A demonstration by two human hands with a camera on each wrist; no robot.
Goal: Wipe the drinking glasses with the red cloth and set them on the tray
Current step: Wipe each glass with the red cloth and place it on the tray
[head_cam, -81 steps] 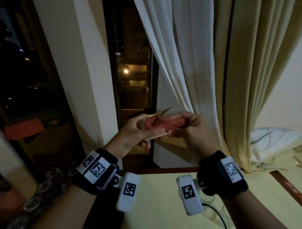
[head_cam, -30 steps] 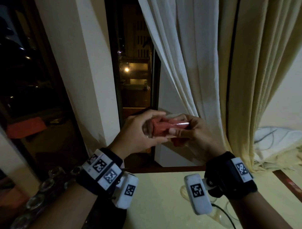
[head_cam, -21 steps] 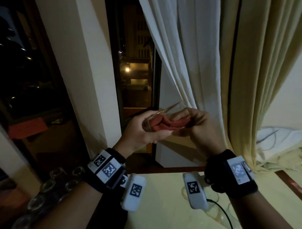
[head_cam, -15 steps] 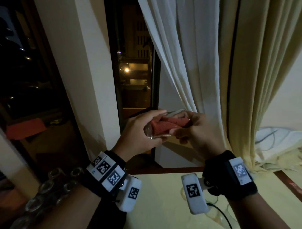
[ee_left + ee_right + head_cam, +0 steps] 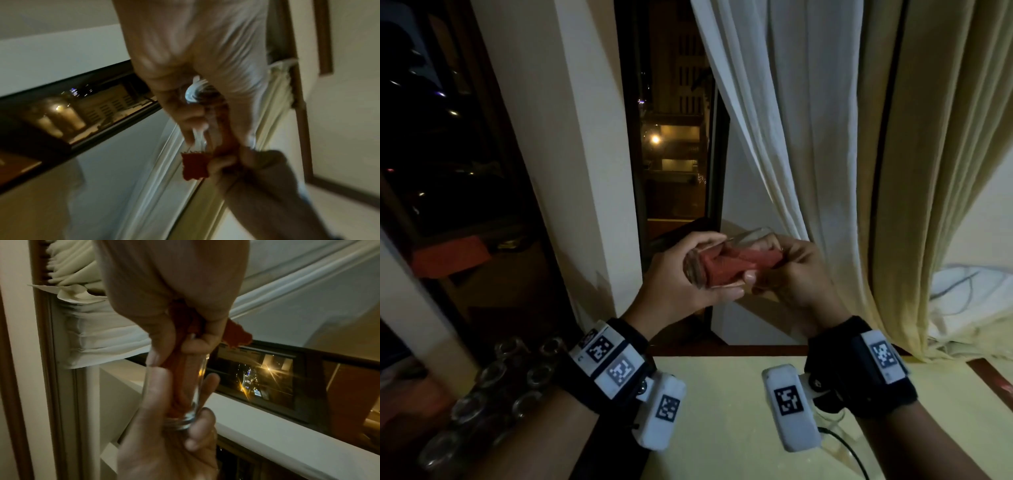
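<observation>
I hold a clear drinking glass on its side at chest height, above the far edge of the table. My left hand grips its thick base end, fingers and thumb curled round the wall. The red cloth is stuffed inside the glass, and my right hand pinches the cloth at the glass's mouth. A loose corner of the red cloth hangs out past my right fingers, also visible as the cloth in the right wrist view.
Several empty glasses stand in rows on a dark tray at the lower left. The yellow table lies below my wrists, with a black cable and more clear glasses at the lower right. Curtains and a dark window are behind.
The glass has been turning in my left hand while my right hand works the cloth inside it. Both hands have stayed in about the same place.
</observation>
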